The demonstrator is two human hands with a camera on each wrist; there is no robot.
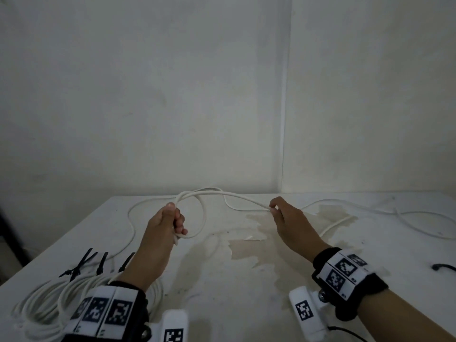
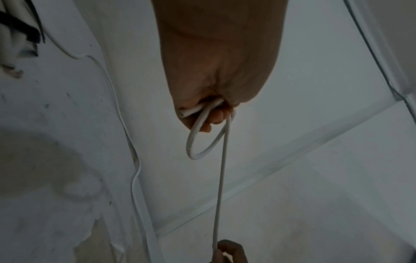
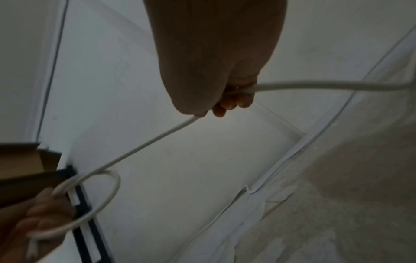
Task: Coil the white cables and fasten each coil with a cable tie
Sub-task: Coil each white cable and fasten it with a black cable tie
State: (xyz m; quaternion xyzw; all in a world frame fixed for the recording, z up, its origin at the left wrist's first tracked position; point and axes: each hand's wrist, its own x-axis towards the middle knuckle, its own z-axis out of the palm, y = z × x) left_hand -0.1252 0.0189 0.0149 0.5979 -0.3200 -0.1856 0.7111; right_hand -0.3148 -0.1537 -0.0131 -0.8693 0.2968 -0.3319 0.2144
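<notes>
Left hand [image 1: 170, 219] clutched a small loop of white cable [image 1: 199, 213] mid-frame; right hand [image 1: 283, 215] apparently pinched its taut run; cable ties [image 1: 98, 264] lay lower left

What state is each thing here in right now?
White cable: one loop made, the rest loose on the table.
Left hand: grips the loop.
Right hand: pinches the cable.
Coiled cables: lying at the near left.
Cable ties: black, loose.
</notes>
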